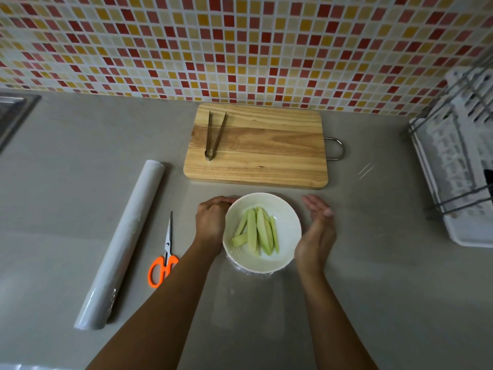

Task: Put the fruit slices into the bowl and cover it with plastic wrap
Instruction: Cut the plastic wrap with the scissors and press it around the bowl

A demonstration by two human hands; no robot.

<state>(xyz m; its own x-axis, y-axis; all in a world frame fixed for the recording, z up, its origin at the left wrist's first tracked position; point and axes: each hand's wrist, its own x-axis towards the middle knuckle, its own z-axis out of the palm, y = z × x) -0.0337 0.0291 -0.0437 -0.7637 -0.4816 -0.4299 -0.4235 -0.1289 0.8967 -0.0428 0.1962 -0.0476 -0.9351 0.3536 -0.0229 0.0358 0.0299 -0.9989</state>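
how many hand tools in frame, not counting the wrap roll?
2: tongs lie on the cutting board's left side; orange-handled scissors lie on the counter between the wrap roll and the bowl. The dish rack at right may hide more.

- Pretty sure we're looking at a home kitchen here
- mosaic tiles (240, 49) running along the wall behind the grey surface (80, 156)
- wooden cutting board (266, 156) lying out, dish rack (453, 169) sitting on the right, sink corner (13, 113) peeking in on the left
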